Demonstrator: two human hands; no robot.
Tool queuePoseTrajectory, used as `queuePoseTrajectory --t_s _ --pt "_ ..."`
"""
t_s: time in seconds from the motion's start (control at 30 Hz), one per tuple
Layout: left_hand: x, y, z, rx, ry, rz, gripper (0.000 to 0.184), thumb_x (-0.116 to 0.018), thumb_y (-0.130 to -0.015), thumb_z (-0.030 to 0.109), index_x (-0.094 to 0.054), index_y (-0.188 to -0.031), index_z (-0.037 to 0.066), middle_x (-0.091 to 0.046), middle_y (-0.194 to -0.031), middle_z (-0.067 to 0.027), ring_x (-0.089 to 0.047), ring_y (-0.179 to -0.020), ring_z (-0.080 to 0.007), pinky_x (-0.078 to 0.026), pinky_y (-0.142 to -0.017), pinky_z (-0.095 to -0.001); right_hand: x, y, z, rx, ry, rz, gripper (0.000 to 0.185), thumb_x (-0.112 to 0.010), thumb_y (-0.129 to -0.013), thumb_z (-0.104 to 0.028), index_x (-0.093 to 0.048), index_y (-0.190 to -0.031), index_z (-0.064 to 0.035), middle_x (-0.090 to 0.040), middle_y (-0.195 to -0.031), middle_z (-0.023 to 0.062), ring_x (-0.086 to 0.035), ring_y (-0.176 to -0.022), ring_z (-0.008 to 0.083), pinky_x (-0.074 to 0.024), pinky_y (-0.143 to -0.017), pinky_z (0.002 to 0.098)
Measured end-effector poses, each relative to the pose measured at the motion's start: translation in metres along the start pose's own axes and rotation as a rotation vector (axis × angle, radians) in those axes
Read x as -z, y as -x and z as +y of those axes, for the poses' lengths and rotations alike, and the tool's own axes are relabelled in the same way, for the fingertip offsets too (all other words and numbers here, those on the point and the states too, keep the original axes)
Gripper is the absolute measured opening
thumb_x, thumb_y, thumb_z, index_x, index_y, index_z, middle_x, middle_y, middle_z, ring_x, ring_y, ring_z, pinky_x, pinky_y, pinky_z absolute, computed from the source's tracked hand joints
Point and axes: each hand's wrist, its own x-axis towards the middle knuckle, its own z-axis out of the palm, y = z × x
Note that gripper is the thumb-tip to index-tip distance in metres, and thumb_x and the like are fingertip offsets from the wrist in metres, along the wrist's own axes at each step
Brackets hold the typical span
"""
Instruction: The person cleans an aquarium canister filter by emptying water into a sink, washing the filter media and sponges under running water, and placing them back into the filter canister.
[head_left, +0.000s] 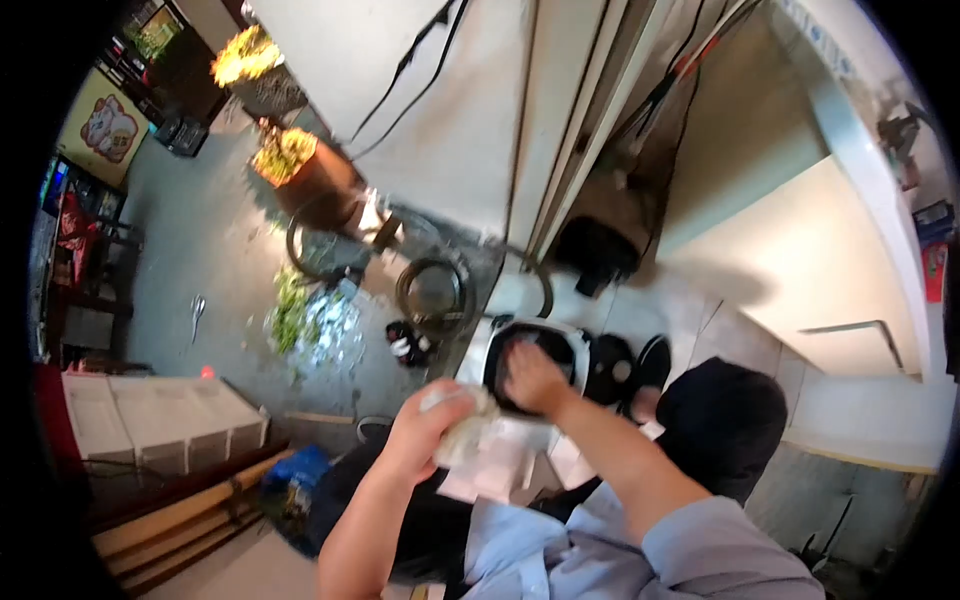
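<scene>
My left hand (425, 425) is closed around a pale, whitish crumpled bundle (468, 425), blurred, so I cannot tell what it is made of. My right hand (532, 378) reaches down into a white-rimmed bin (492, 352) with a dark inside, which stands on the floor in front of me. Motion and the dark interior smear its fingers, so what they touch is hidden. Pale sheets, perhaps paper or card (495, 470), lie across my lap below both hands.
A coiled hose (435, 295) lies beyond the bin, near a heap of green and whitish scraps (315, 320). Potted yellow plants (285, 155) stand behind it. Scissors (197, 317) lie on the floor. A pale cabinet (810, 270) is at right, and a white crate (165, 420) at left.
</scene>
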Motion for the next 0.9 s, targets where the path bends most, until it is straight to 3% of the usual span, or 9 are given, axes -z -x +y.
queuePoseTrajectory --t_s 0.07,0.27,0.4,0.53,0.6,0.67,0.7,0.8,0.9 --pt "0.0 0.0 0.001 -0.003 -0.016 -0.041 0.022 -0.063 -0.081 0.017 -0.056 -0.098 0.004 -0.061 -0.086 -0.0065 -0.061 -0.074 -0.0148 -0.05 -0.065 -0.0282 -0.016 0.0 -0.003 -0.051 0.092 0.209 0.064 -0.054 -0.08 -0.036 -0.044 -0.124 0.0088 -0.042 -0.133 0.0241 -0.037 -0.127 0.0343 -0.0227 -0.109 0.0404" --pt "0.004 0.001 -0.002 -0.003 -0.016 -0.047 0.019 -0.062 -0.083 0.017 -0.056 -0.095 0.005 -0.061 -0.085 -0.0056 -0.061 -0.072 -0.0143 -0.05 -0.063 -0.0276 0.04 0.014 -0.015 -0.097 -0.1 0.034 0.055 -0.053 -0.082 -0.03 -0.047 -0.124 0.0045 -0.042 -0.133 0.0202 -0.038 -0.126 0.0318 -0.0254 -0.107 0.0402" --pt "0.001 0.004 -0.005 -0.018 -0.003 -0.064 0.018 -0.062 -0.083 0.017 -0.056 -0.094 0.005 -0.06 -0.083 -0.0051 -0.06 -0.071 -0.014 -0.05 -0.062 -0.0277 0.022 0.029 -0.012 -0.05 0.034 0.159 0.046 -0.051 -0.082 -0.023 -0.05 -0.12 0.0026 -0.048 -0.127 0.0183 -0.044 -0.119 0.0301 -0.0302 -0.103 0.0401" --pt "0.005 0.004 -0.006 -0.037 -0.016 -0.076 0.018 -0.062 -0.083 0.018 -0.056 -0.094 0.005 -0.06 -0.083 -0.0047 -0.06 -0.07 -0.0137 -0.05 -0.062 -0.0277 -0.018 0.019 -0.007 -0.069 0.106 0.282 0.042 -0.049 -0.08 -0.015 -0.052 -0.118 0.0024 -0.051 -0.123 0.0174 -0.05 -0.11 0.0285 -0.0403 -0.091 0.0384" --pt "0.006 0.007 -0.007 -0.045 -0.01 -0.075 0.018 -0.062 -0.083 0.019 -0.056 -0.094 0.005 -0.06 -0.083 -0.0046 -0.06 -0.07 -0.0136 -0.05 -0.062 -0.0277 -0.032 0.018 -0.012 -0.056 0.179 0.27 0.044 -0.048 -0.079 -0.013 -0.051 -0.119 0.003 -0.05 -0.124 0.0179 -0.054 -0.106 0.0294 -0.0449 -0.086 0.0373" --pt "0.002 0.008 -0.002 -0.037 -0.008 -0.05 0.019 -0.062 -0.082 0.019 -0.056 -0.094 0.005 -0.06 -0.084 -0.0048 -0.06 -0.07 -0.0136 -0.05 -0.062 -0.0275 -0.03 0.017 -0.019 -0.241 0.181 0.121 0.049 -0.048 -0.078 -0.012 -0.046 -0.124 0.0064 -0.044 -0.131 0.0217 -0.06 -0.095 0.0312 -0.0508 -0.075 0.0367" --pt "0.003 0.008 -0.003 -0.038 -0.006 -0.049 0.019 -0.062 -0.082 0.019 -0.056 -0.094 0.005 -0.06 -0.084 -0.0048 -0.06 -0.07 -0.0136 -0.05 -0.062 -0.0275 -0.027 0.021 -0.017 -0.238 0.183 0.12 0.049 -0.048 -0.078 -0.012 -0.046 -0.124 0.0064 -0.044 -0.131 0.0217 -0.06 -0.095 0.0312 -0.0508 -0.075 0.0367" --pt "0.006 0.008 -0.004 -0.052 0.006 -0.055 0.02 -0.061 -0.082 0.019 -0.056 -0.095 0.005 -0.06 -0.084 -0.005 -0.06 -0.071 -0.0139 -0.05 -0.062 -0.0276 -0.015 0.032 -0.003 -0.104 -0.202 0.236 0.055 -0.046 -0.078 -0.01 -0.037 -0.13 0.0077 -0.034 -0.139 0.0246 -0.062 -0.093 0.033 -0.0528 -0.071 0.0373" --pt "0.004 0.007 -0.002 -0.063 -0.035 -0.046 0.021 -0.06 -0.082 0.019 -0.056 -0.096 0.004 -0.06 -0.085 -0.0056 -0.06 -0.072 -0.0144 -0.05 -0.062 -0.0281 0.001 0.029 0.007 -0.079 -0.432 0.04 0.057 -0.043 -0.08 -0.009 -0.032 -0.135 0.002 -0.028 -0.143 0.0225 -0.058 -0.105 0.0313 -0.0498 -0.081 0.0377"
